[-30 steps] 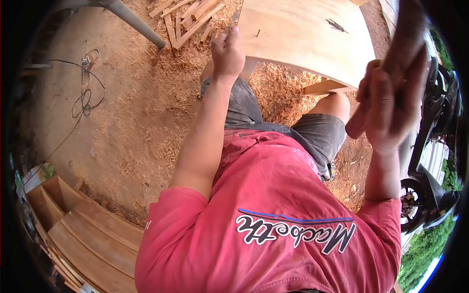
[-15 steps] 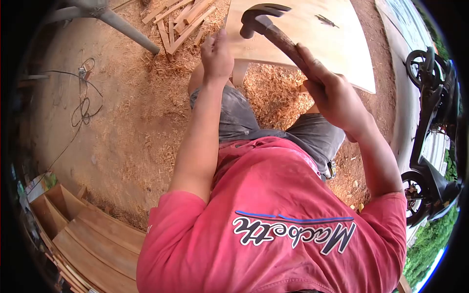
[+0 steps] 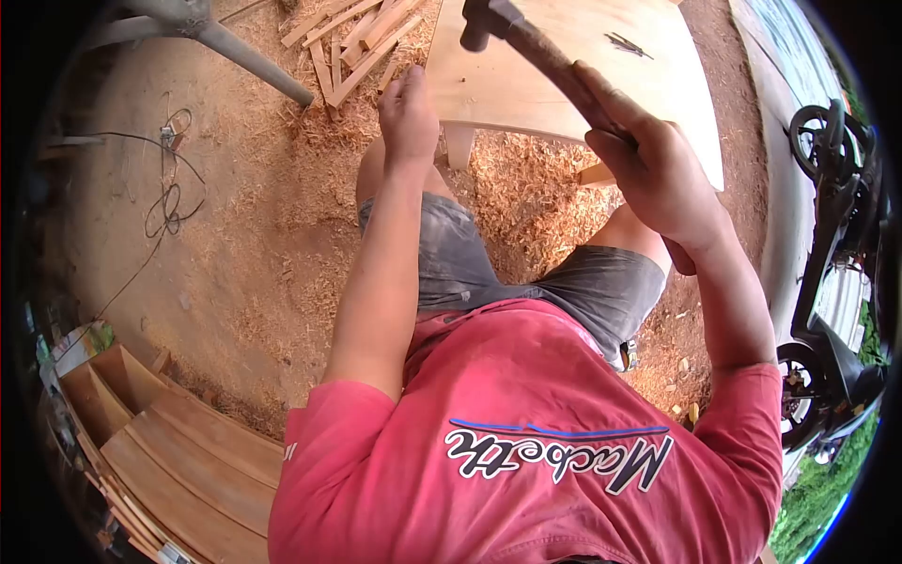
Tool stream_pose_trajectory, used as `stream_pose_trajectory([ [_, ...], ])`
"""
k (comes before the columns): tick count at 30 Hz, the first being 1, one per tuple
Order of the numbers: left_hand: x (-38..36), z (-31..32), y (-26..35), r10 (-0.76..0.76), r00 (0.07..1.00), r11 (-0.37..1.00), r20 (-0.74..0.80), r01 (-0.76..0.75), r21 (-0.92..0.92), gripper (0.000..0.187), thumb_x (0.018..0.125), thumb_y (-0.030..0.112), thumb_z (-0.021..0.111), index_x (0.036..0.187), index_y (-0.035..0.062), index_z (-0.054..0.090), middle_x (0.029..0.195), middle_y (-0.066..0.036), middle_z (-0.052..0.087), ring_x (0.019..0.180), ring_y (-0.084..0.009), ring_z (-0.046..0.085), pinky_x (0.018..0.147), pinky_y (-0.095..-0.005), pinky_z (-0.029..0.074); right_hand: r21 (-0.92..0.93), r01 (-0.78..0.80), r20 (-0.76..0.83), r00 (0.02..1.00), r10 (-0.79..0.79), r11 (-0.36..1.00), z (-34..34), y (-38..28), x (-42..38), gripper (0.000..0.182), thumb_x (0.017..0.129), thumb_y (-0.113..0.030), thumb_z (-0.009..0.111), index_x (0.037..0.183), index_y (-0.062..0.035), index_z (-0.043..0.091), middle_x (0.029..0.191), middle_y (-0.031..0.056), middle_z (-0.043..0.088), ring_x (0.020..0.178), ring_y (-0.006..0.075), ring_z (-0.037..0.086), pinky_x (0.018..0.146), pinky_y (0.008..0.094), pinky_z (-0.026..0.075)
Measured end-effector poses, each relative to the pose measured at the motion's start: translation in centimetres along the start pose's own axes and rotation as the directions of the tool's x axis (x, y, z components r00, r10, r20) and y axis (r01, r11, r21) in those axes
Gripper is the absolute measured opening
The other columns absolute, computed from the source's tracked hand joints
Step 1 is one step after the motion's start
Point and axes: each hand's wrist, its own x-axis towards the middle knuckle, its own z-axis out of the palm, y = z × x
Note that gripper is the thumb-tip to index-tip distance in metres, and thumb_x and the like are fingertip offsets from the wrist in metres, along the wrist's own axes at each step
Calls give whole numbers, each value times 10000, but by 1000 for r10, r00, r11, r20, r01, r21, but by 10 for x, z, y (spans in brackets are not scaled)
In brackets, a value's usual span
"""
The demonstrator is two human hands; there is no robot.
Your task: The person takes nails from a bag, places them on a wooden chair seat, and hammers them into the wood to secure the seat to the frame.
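Note:
My right hand [image 3: 648, 169] is wrapped round the wooden handle of a claw hammer [image 3: 554, 70]. The hammer is raised over a pale wooden board [image 3: 536, 94], its claw cut off by the top of the view. Beside the board's left corner is my left hand [image 3: 410, 122], fingers loosely stretched away from me with nothing seen in them. A small dark spot [image 3: 462, 80] shows on the board below the hammer head. Several nails [image 3: 628, 45] lie in a loose bunch farther back on the board.
Wood strips [image 3: 366, 42] lie piled on shavings at the upper left, near a grey metal post [image 3: 249, 61]. A cable [image 3: 164, 221] trails over the floor. Wooden drawer-like pieces [image 3: 188, 461] are at lower left. A motorcycle [image 3: 832, 273] stands at right.
The hammer has risen slightly towards the top of the view, so its claw is now out of sight. My left hand has shifted left, away from the board's surface.

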Motion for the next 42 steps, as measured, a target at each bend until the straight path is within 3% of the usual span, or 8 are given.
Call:
stream_pose_trajectory([
  [5,-4,1,0,-51,991,992,-122,64,106,429,1025,311,516,652,104,466,617,63,417,580,-55,383,513,-264,298,190,409,-486,829,-276,893,11,1,-14,672,980,18,453,1569,21,129,1300,194,642,649,111,581,593,254,495],
  [7,5,-4,-12,-7,996,996,-89,15,89,438,1029,309,512,646,102,463,611,61,414,580,-59,380,518,-268,297,3,476,-339,828,-447,880,20,18,0,643,950,44,518,1544,-14,278,1324,239,608,1259,314,590,1043,381,458],
  [9,4,-4,-14,34,998,997,-48,-30,67,448,1033,307,507,639,100,460,606,58,411,580,-63,377,523,-273,297,-49,178,-12,984,-179,983,16,20,8,606,923,-57,573,1500,-162,421,882,244,681,800,429,671,716,491,526],
  [14,8,-8,-15,42,998,998,-50,-40,40,435,1040,292,496,662,78,479,626,55,424,599,-71,366,541,-278,291,110,344,-300,906,-299,932,-2,-4,-4,610,951,19,558,1526,-71,376,1094,171,705,932,212,695,841,344,531],
  [32,-2,-19,-11,-98,994,995,-47,98,1,357,1025,287,541,996,-40,682,934,-76,689,843,-114,601,761,-261,468,-130,96,21,995,-94,987,13,25,-1,617,926,-77,596,1508,-96,391,837,229,674,769,387,677,690,465,526],
  [35,-4,-15,7,-66,996,994,58,61,89,327,999,257,601,1015,-59,683,966,-79,692,876,-127,613,793,-274,481,296,164,-258,962,-87,941,41,52,-9,557,916,-117,620,1424,11,433,907,265,676,840,435,668,736,468,522],
  [38,-2,-14,19,-51,988,982,143,23,189,290,960,220,666,990,-67,686,967,-78,692,888,-136,621,810,-282,492,772,-160,-35,956,292,616,36,57,-41,550,938,-170,664,1403,34,454,807,98,635,600,154,594,560,319,491],
  [42,3,-14,47,-122,990,865,71,71,496,287,884,179,772,1006,-63,678,899,-60,676,852,-116,606,794,-264,486,924,162,-317,830,459,345,31,99,-84,484,923,-131,669,1344,18,484,738,21,574,524,109,554,470,249,449],
])
